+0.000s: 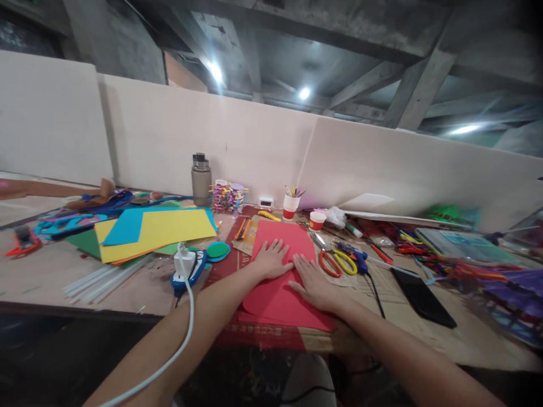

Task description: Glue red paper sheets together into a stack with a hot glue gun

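Note:
Red paper (275, 299) lies lengthwise in front of me on a red-printed cardboard sheet (224, 288). My left hand (271, 260) rests flat on its upper middle, fingers spread. On its right side lies my right hand (311, 282), palm down with fingers stretched out and thumb apart. The fingertips of the two hands come close together, and neither holds anything. Just right of the paper are scissors (331, 263) with one red and one yellow handle loop. A blue glue gun (354, 254) lies beyond them.
Yellow paper (178, 229) and blue sheets are piled at left, near a power strip (189, 271) with a white plug and cable. A bottle (201, 180), a cup of pencils (291, 204) and a smaller cup (317, 221) stand behind. A black phone-like slab (422, 297) lies right.

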Demonstrator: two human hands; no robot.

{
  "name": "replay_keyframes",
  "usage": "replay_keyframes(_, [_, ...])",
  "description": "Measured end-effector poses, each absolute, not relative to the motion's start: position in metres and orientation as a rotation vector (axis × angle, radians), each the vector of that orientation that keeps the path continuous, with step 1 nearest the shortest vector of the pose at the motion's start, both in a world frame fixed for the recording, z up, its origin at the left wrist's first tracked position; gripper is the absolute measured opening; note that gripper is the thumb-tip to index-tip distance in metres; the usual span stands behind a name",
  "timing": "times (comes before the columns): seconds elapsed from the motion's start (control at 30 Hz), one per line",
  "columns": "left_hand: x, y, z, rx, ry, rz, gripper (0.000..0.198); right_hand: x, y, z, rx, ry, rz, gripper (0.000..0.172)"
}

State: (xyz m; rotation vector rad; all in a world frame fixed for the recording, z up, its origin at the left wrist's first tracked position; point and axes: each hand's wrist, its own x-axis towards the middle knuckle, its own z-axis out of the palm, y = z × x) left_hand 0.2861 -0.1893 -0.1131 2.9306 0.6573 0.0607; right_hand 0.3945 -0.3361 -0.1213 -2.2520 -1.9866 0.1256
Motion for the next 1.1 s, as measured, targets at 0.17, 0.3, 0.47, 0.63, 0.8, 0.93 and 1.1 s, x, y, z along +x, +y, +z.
replay_keyframes(0.17, [0.266, -0.174, -0.106, 2.986, 0.38, -0.074, 0.073, 0.395, -0.34, -0.116, -2.262, -2.004, 0.165, 0.089])
replay_keyframes(0.3, [0.251, -0.164, -0.108, 3.009, 0.339, -0.031, 0.075, 0.395, -0.34, -0.114, -2.252, -2.021, 0.146, 0.088])
replay_keyframes(0.47, [0.248, -0.159, -0.114, 3.006, 0.293, -0.003, 0.077, 0.399, -0.343, -0.116, -2.197, -2.021, 0.156, 0.084])
replay_keyframes(0.63, [0.247, -0.153, -0.118, 2.99, 0.299, -0.001, 0.079, 0.41, -0.349, -0.121, -2.007, -1.945, 0.128, 0.077])
replay_keyframes(0.8, [0.249, -0.157, -0.114, 3.01, 0.279, 0.05, 0.075, 0.414, -0.355, -0.121, -1.891, -1.983, 0.137, 0.056])
replay_keyframes(0.93, [0.252, -0.167, -0.111, 3.011, 0.218, 0.103, 0.068, 0.411, -0.353, -0.119, -1.926, -1.988, 0.091, 0.055])
replay_keyframes(1.1, [0.251, -0.172, -0.115, 3.03, 0.231, 0.051, 0.067, 0.393, -0.329, -0.114, -2.017, -2.035, 0.095, 0.067])
